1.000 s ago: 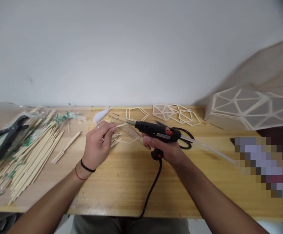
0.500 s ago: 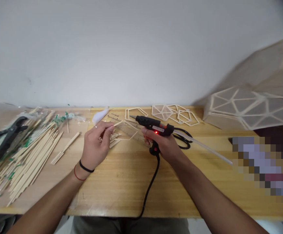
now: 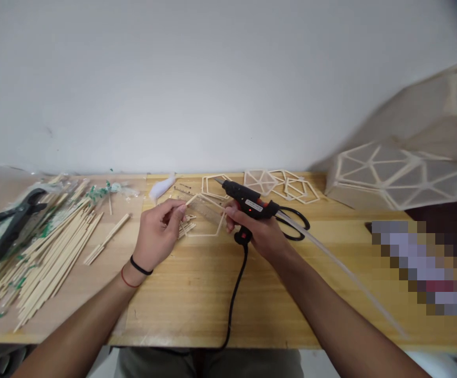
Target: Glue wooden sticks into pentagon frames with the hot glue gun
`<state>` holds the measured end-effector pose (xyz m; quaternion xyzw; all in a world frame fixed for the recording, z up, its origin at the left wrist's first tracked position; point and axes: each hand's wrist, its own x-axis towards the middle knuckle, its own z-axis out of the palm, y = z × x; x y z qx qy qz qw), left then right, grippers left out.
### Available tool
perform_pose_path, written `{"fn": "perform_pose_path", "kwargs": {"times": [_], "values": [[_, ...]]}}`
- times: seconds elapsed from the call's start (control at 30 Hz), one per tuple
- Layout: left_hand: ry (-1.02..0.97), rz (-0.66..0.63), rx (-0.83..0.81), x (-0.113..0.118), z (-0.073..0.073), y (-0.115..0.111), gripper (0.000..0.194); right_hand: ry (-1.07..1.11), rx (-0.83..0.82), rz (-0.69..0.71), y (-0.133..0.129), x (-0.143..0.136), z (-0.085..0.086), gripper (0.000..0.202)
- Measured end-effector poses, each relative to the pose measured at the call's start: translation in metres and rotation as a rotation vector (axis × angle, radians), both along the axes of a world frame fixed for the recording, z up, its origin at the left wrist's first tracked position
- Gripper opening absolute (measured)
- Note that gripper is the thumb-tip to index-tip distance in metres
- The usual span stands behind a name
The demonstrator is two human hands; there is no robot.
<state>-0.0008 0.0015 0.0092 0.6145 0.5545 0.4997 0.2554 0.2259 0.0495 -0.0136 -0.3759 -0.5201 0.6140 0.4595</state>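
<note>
My left hand (image 3: 161,226) is closed in a pinch on a pentagon-shaped stick frame (image 3: 202,235), gripping it by its upper left side. The frame is tilted above a clear ruler (image 3: 200,209) and a small pile of short sticks (image 3: 188,229). My right hand (image 3: 257,223) is wrapped round a black hot glue gun (image 3: 247,200), whose small red light is lit. Its nozzle points up and left, above the frame and apart from it. A long translucent glue stick (image 3: 338,262) juts from the back of the gun.
Long wooden sticks (image 3: 59,257) and black-handled cutters (image 3: 13,231) lie on the left. Finished stick frames (image 3: 301,190) rest along the wall. A large faceted stick-and-fabric structure (image 3: 389,176) stands at right. The gun's black cord (image 3: 234,299) runs over the front edge.
The pentagon frame has tipped, its lower edge now nearer to me. My right hand has turned the glue gun slightly, its nozzle rising and moving right. More of the glue stick shows.
</note>
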Motion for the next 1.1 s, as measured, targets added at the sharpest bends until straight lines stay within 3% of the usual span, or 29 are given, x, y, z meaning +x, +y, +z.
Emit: {"fn": "perform_pose_path", "kwargs": {"times": [0.17,0.33,0.47,0.6,0.8,1.1], "values": [[-0.072,-0.031,-0.091,0.0,-0.002,0.002,0.034,-0.016,-0.005,0.015,0.001,-0.001,-0.003,0.042],[-0.417,-0.139,-0.299,-0.003,-0.003,0.007,0.06,0.01,-0.031,-0.023,0.003,-0.003,-0.006,0.046],[-0.559,-0.176,-0.374,-0.006,-0.005,0.011,0.057,0.017,-0.054,-0.079,0.003,-0.004,-0.008,0.046],[-0.547,-0.22,-0.397,-0.005,-0.011,0.013,0.047,0.043,-0.063,-0.113,0.004,-0.002,-0.011,0.043],[-0.476,-0.225,-0.435,-0.005,-0.028,0.015,0.049,0.059,-0.134,-0.165,0.008,0.001,-0.011,0.045],[-0.23,-0.156,-0.245,-0.009,-0.037,0.017,0.039,0.206,-0.264,-0.108,0.01,-0.004,-0.009,0.049]]}}
